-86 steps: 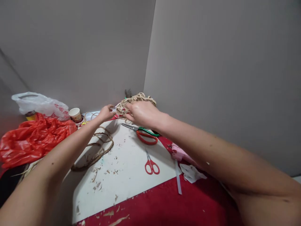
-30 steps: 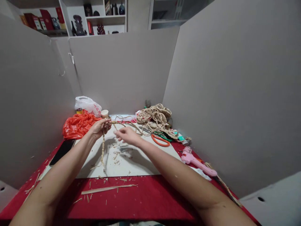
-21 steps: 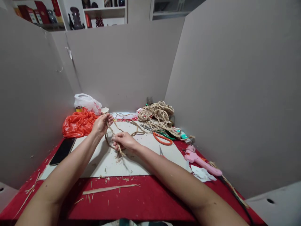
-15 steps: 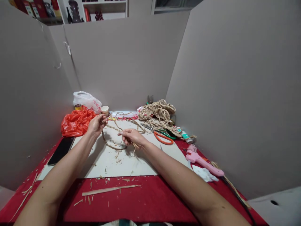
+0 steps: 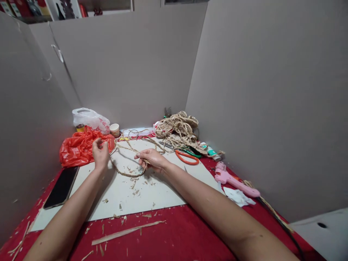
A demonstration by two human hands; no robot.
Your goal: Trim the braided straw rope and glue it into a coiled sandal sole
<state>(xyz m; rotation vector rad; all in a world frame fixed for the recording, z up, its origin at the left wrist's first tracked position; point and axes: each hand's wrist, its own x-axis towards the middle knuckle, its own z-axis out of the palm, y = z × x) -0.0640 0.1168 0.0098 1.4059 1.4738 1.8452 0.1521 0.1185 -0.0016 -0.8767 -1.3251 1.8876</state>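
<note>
A tan braided straw rope (image 5: 126,175) makes a loop above the white board (image 5: 160,192). My right hand (image 5: 150,159) is closed on the rope at the right side of the loop, and thin strands stick out below its fingers. Left of the loop, my left hand (image 5: 100,154) is raised with thumb and fingers apart. Its fingertips overlap the red plastic bag (image 5: 77,148) in view, and I see no rope clearly between them. Further rope runs from the loop to the back of the board.
A heap of rope (image 5: 181,125) lies at the back right beside orange-handled scissors (image 5: 187,157). A pink glue gun (image 5: 233,181) and a white tissue (image 5: 237,197) are on the right. The phone (image 5: 61,187), paper cup (image 5: 114,129) and white bag (image 5: 91,119) are left. Straw scraps litter the board.
My left hand has moved left and its pinched fingers have parted. The right hand keeps its hold on the rope. The camera view has shifted somewhat.
</note>
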